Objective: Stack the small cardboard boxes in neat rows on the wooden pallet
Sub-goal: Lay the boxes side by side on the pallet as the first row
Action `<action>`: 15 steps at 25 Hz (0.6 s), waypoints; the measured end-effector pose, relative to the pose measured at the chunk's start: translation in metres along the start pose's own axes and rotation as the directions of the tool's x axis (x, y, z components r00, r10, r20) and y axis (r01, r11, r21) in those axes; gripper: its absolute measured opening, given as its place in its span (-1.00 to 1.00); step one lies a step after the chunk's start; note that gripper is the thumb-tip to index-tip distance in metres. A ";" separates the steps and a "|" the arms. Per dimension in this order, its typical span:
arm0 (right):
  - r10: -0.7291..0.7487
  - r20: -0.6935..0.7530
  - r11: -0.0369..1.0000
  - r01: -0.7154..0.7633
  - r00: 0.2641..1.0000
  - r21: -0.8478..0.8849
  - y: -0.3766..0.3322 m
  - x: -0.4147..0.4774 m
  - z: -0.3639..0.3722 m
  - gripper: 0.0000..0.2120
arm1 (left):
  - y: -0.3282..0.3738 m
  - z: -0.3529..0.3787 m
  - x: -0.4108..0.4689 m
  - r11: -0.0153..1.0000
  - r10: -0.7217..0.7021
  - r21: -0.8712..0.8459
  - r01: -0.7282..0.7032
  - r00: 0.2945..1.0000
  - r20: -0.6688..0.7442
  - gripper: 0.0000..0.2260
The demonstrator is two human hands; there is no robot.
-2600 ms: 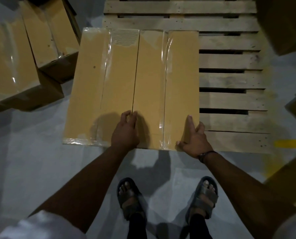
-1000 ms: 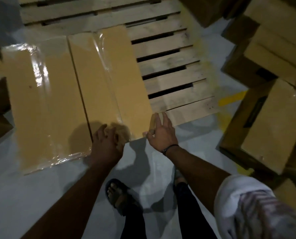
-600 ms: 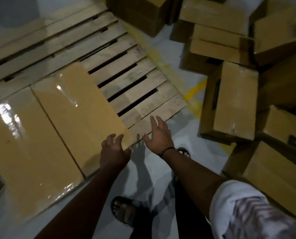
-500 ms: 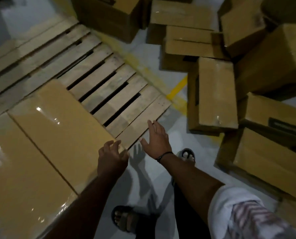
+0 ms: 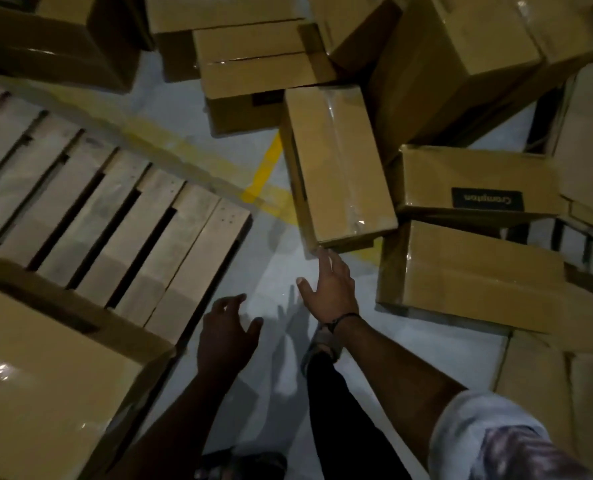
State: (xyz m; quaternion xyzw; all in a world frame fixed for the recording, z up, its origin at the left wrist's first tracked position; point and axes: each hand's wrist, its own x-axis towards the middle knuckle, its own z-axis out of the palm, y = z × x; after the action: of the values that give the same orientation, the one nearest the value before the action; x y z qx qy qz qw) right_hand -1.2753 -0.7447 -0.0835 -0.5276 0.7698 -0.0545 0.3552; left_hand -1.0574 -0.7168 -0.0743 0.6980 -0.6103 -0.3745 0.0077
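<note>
Right hand (image 5: 329, 292) outstretched, fingers straight and apart, tips at near corner of floor box (image 5: 336, 168); contact unclear. Left hand (image 5: 227, 330) loosely spread, empty. Label (image 5: 487, 201) on adjacent carton reads "Crompton", upside down. Placed box (image 5: 46, 375) sits on pallet (image 5: 115, 216).

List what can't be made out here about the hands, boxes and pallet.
- Head view, right hand: motion blur hides whether its fingertips touch the taped box.
- Head view, stacked box: cut off by the left and bottom edges; rows on the pallet uncountable.
- Head view, pile: boxes overlap in dim light; number unclear.
</note>
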 end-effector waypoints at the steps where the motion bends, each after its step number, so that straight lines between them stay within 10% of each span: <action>1: 0.014 0.002 1.000 -0.014 1.000 -0.007 0.014 0.015 -0.016 -0.27 | 0.019 0.009 0.013 1.000 -0.008 -0.013 0.009 1.000 0.023 -0.43; 15: 0.043 -0.022 0.991 -0.045 0.999 -0.125 0.088 0.247 -0.192 -0.26 | 0.237 0.036 0.230 0.996 0.061 -0.068 -0.056 0.995 0.078 -0.44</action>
State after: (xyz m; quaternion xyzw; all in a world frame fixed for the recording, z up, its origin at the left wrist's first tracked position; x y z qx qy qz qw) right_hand -1.5065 -0.9719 -0.1026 -0.5311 0.7865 -0.0034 0.3151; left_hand -1.2831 -0.9589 -0.1075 0.6637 -0.6175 -0.4217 0.0171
